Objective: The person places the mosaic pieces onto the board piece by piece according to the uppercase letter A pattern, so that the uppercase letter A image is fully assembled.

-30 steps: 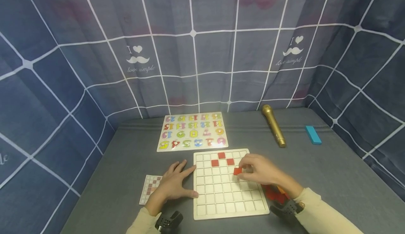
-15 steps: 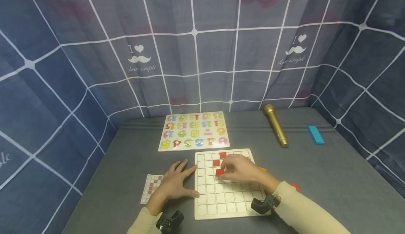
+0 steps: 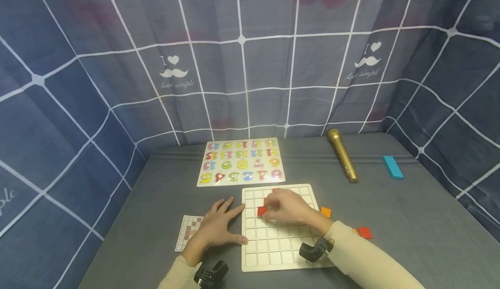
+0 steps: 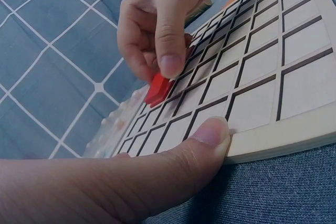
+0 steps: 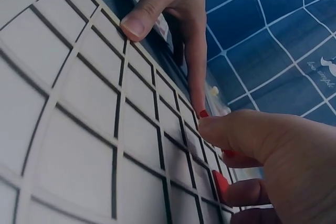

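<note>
My right hand (image 3: 289, 206) pinches a red square tile (image 3: 262, 211) between thumb and fingers over the upper left part of a pale wooden grid board (image 3: 251, 261). In the left wrist view the red tile (image 4: 157, 90) is tilted near the grid; whether it touches a cell is unclear. Other red tiles in the upper cells are mostly hidden by that hand. With fingers spread, my left hand (image 3: 216, 228) lies along the board's left edge, its thumb touching the rim. Partly beneath it is a small card (image 3: 182, 237) printed with a coloured grid pattern.
Behind the board lies a number puzzle board (image 3: 242, 163). A gold microphone (image 3: 343, 156) and a blue block (image 3: 392, 167) are at the back right. Loose tiles, including an orange tile (image 3: 326, 212) and a red tile (image 3: 365, 233), lie right of the grid board.
My right hand has carried the red tile leftward across the board, from the right-centre cells to the left ones. Loose tiles at right have come into view. My left hand stays in place.
</note>
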`<state>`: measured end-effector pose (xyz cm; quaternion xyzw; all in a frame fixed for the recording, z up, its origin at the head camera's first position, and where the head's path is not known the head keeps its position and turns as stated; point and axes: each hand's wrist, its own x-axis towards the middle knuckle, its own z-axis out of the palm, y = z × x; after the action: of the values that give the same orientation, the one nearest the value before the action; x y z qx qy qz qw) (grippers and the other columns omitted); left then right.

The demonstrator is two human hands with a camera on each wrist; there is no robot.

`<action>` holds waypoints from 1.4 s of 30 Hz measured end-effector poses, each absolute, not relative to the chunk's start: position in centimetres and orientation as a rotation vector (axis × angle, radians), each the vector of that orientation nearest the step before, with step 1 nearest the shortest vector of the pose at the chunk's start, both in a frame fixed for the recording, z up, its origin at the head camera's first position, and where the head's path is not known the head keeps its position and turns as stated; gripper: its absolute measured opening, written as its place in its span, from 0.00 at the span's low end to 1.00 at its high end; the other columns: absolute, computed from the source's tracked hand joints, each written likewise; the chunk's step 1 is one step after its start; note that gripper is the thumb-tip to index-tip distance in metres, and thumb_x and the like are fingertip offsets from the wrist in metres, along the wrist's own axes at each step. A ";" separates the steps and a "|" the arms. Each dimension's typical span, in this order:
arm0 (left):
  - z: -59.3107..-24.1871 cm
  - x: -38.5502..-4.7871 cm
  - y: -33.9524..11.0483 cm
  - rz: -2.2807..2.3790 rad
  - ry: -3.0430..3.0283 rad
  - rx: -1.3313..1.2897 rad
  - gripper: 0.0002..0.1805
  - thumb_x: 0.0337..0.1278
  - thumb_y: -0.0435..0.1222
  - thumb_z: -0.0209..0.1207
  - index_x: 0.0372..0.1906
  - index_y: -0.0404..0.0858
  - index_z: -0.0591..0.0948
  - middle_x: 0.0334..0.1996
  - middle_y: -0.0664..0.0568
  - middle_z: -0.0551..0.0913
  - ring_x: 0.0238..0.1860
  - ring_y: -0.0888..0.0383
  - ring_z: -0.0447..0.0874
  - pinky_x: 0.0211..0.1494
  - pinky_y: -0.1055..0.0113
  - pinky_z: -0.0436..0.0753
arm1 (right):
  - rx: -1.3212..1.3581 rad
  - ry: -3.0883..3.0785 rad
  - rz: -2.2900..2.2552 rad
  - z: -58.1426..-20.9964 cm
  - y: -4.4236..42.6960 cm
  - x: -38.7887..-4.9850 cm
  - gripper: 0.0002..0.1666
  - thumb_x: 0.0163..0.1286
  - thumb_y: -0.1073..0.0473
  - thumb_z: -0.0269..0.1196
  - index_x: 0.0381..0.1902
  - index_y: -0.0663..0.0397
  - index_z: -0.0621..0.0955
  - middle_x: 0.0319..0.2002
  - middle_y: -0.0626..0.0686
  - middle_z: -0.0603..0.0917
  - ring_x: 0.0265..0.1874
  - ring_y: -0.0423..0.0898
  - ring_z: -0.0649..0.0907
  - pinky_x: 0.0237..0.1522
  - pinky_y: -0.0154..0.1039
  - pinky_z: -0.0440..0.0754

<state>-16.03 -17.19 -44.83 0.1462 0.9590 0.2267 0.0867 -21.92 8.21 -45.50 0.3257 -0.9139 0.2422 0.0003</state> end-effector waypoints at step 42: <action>-45.2 -16.1 -17.3 0.706 2.864 0.452 0.54 0.33 0.63 0.73 0.72 0.51 0.69 0.77 0.38 0.57 0.75 0.31 0.50 0.66 0.24 0.58 | 0.988 -2.944 0.653 -45.5 6.8 -22.1 0.15 0.56 0.42 0.71 0.38 0.40 0.88 0.36 0.39 0.86 0.32 0.34 0.78 0.36 0.34 0.77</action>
<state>-16.08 -17.35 -45.23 0.1508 0.9568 0.2358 0.0785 -22.09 6.81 -45.51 0.3112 -0.9276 0.2059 -0.0159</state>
